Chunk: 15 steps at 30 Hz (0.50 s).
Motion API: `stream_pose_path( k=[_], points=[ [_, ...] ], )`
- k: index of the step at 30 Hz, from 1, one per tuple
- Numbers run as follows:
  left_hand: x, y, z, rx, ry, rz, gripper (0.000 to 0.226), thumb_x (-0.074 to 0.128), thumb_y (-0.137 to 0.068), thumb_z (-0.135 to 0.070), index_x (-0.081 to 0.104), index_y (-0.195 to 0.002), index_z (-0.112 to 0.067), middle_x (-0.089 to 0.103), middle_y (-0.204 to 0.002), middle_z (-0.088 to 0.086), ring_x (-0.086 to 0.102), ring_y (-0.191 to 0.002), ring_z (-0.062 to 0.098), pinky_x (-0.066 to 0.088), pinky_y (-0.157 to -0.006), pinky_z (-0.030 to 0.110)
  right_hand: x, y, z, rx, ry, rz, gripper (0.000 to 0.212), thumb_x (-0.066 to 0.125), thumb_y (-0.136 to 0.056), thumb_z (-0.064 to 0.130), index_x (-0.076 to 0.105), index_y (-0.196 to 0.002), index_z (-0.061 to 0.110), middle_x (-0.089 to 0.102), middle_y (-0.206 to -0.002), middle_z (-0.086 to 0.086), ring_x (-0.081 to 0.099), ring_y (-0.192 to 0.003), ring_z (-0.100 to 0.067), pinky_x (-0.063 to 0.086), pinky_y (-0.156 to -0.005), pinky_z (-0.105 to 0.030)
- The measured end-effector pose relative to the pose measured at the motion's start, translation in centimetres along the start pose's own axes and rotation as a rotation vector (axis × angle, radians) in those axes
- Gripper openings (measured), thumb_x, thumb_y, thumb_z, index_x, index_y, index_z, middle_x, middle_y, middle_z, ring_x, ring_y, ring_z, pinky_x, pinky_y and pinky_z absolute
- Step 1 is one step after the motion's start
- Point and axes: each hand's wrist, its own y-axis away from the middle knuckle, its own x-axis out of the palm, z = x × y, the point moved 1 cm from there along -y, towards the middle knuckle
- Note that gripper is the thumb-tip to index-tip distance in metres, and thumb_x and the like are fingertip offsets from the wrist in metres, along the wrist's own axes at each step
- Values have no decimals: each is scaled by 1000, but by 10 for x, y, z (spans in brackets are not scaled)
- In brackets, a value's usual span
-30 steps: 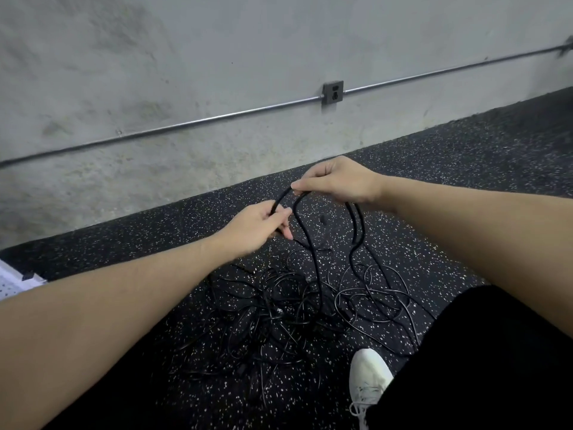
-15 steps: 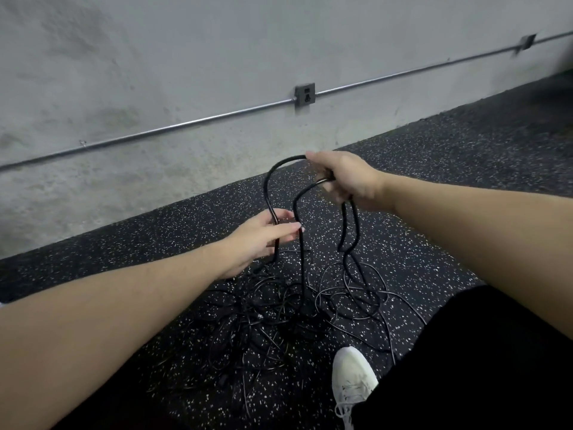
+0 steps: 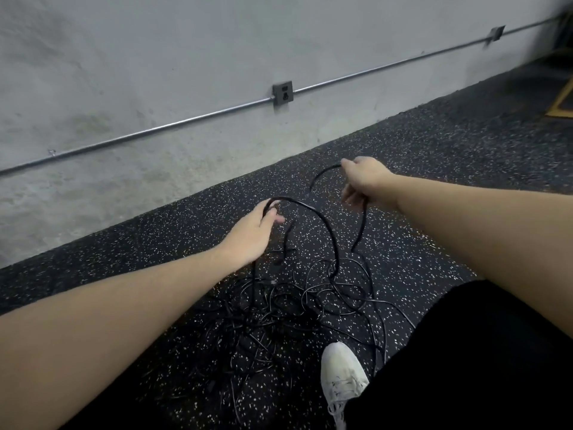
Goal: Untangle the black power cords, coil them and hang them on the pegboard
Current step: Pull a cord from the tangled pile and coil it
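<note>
1. Head view, the hands: the right hand (image 3: pixel 365 178) is closed around a lifted loop of black cord (image 3: pixel 322 173), which arcs out past its knuckles and drops again below its palm. The left hand (image 3: pixel 252 231) has its fingers (image 3: pixel 273 217) curled loosely over a second loop; how firmly it grips I cannot tell, since the fingertips are partly hidden.
2. Head view, the cords: the tangle of power cords (image 3: pixel 294 302) lies on the floor below and between both hands, nearer the person than either set of fingers, just beyond a white shoe (image 3: pixel 342 370).
3. Handling, as a judgement: the cords look thin, light and limp — they should slide easily through the fingers but snag at crossings. A plug end (none is clearly visible) would be the best place to take hold; failing that, the free loop already raised.
4. Surface and room: a black speckled rubber floor (image 3: pixel 449 144) meets a bare concrete wall (image 3: pixel 155 57) beyond the fingertips, carrying a metal conduit (image 3: pixel 173 125) and an outlet box (image 3: pixel 282 93). No pegboard shows.
</note>
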Motion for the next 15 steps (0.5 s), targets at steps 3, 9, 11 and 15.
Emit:
stream_pose_path(
  k=[3, 9, 11, 15],
  points=[
    [0, -5, 4, -12, -35, 58, 29, 29, -112, -33, 49, -132, -28, 65, -75, 0, 67, -60, 10, 58, -76, 35, -3, 2, -13, 87, 351, 78, 41, 35, -111, 25, 48, -131, -9, 67, -86, -14, 63, -61, -23, 55, -54, -36],
    [4, -15, -9, -60, -32, 116, 32, 54, -106, -23, 34, -131, -26, 56, -87, 3, 44, -57, 10, 37, -48, 21, 13, 15, -1, -106, 526, 281, 60, 30, -109, 48, 48, -147, 6, 59, -140, -14, 57, -126, -29, 47, -104, -42],
    [6, -17, -9, -62, -4, 127, 36, 58, -104, -20, 32, -130, -25, 58, -87, 3, 44, -55, 9, 35, -45, 17, 26, 22, 4, -107, 370, 479, 56, 32, -108, 52, 61, -131, 11, 72, -102, -7, 68, -96, -20, 54, -85, -36],
    [7, -16, -5, -66, -4, 180, 19, 58, -103, -25, 47, -118, -19, 61, -76, -2, 48, -54, 11, 41, -51, 23, 38, 29, 20, -249, 394, 546, 49, 43, -104, 54, 64, -83, 15, 43, -55, 7, 42, -49, -12, 42, -51, -26]
  ],
)
